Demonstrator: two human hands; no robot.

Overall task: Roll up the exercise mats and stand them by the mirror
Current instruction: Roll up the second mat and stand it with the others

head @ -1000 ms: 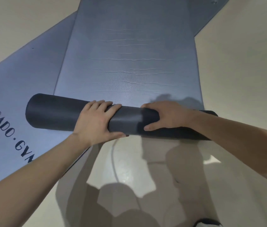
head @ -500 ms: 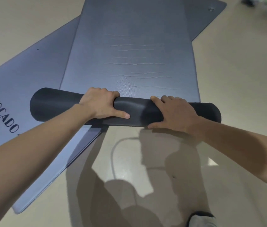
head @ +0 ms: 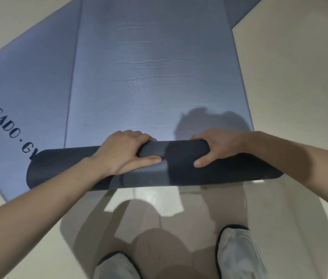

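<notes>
A grey-blue exercise mat (head: pixel 151 77) lies flat on the floor, running away from me. Its near end is wound into a dark roll (head: pixel 179 168) lying crosswise. My left hand (head: pixel 125 152) grips the roll left of its middle, fingers curled over the far side and thumb along the front. My right hand (head: pixel 215 148) grips it right of the middle in the same way. Under this mat, at an angle to the left, lies a second flat mat (head: pixel 28 81) with dark printed lettering.
The pale floor (head: pixel 292 87) surrounds the mats. My two feet in light shoes (head: pixel 237 254) stand just behind the roll, the left one (head: pixel 116 266) at the bottom edge. Shadows of my arms fall on the floor between roll and feet.
Both hands have shifted their grip further over the top of the roll, and the roll looks thicker. My feet have come into view behind it.
</notes>
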